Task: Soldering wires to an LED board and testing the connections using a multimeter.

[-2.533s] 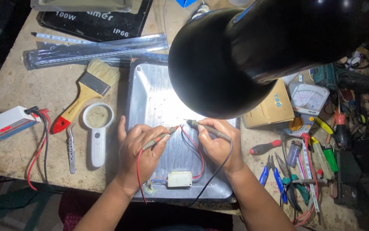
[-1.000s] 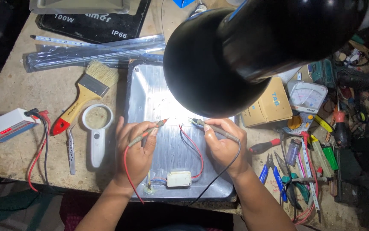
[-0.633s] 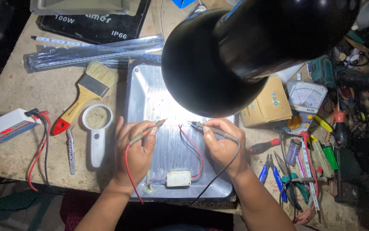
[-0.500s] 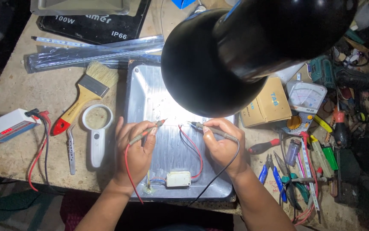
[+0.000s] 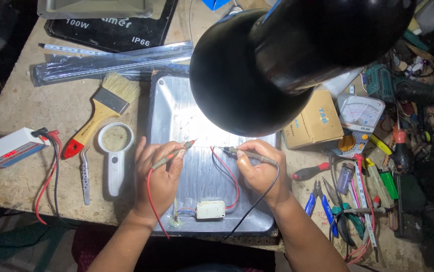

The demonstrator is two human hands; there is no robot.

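Note:
My left hand grips a test probe with a red lead, its tip raised over the shiny metal tray. My right hand grips a second probe with a black lead, its tip pointing left at the end of a red wire. That red wire curves down to a small white box lying near the tray's front edge. The two probe tips sit a short way apart above the tray's middle. A big black lamp shade hangs over the tray and hides its far right part.
A paintbrush, a white magnifier and tweezers lie left of the tray. A white box with leads sits at the left edge. On the right are a cardboard box, an analogue meter, screwdrivers and pliers.
My hands drew slightly apart: the left probe tip lifted off the wire end and moved left, while the right probe stayed by the red wire. The lamp shade shifted a little in view.

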